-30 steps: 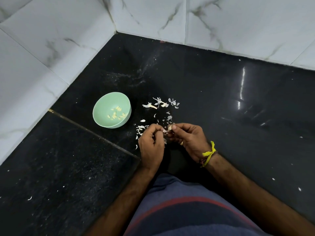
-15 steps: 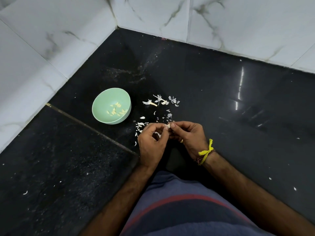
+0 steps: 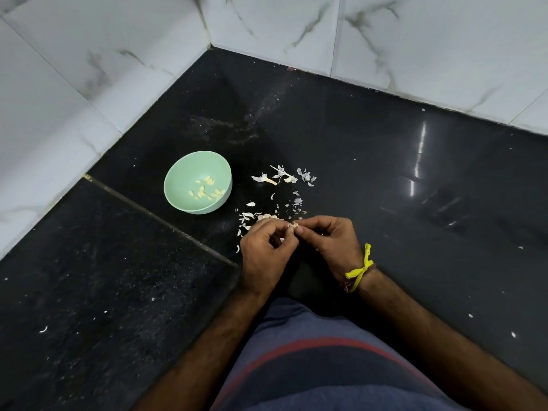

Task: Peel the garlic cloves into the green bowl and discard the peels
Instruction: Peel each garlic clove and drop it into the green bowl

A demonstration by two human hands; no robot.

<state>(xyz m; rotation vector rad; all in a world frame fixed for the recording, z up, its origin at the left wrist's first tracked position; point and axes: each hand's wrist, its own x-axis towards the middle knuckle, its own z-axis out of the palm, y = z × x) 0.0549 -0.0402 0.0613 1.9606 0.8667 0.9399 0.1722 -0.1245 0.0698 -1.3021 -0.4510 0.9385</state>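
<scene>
On the black stone tabletop (image 3: 385,161), set in a corner of white marbled wall tiles (image 3: 59,93), one green bowl (image 3: 178,185) stands at the left, upright and well left of the hands. Inside it lie peeled garlic cloves (image 3: 206,189), roughly ten pale pieces in a loose cluster toward the right half of its floor; the exact count cannot be told. Just right of the bowl, garlic peels (image 3: 283,176) are scattered on the bare stone in two loose groups: about four larger white scraps farther back, and a spread of a dozen or more small flakes nearer the hands, some partly covered by the knuckles. Two hands meet below these flakes. The left hand (image 3: 264,250) is curled, back up, with thumb and forefinger brought together at its upper right. The right hand (image 3: 329,241) faces it, fingers bent inward, thumb tip touching the left hand's fingertips. Between them one garlic clove (image 3: 293,225) is pinched, a small pale piece showing only at the meeting point; both grips are narrow and closed on it. A yellow thread (image 3: 360,269) is tied around the right wrist. Both forearms run down to the lower edge, over blue cloth with a red stripe (image 3: 320,369).
</scene>
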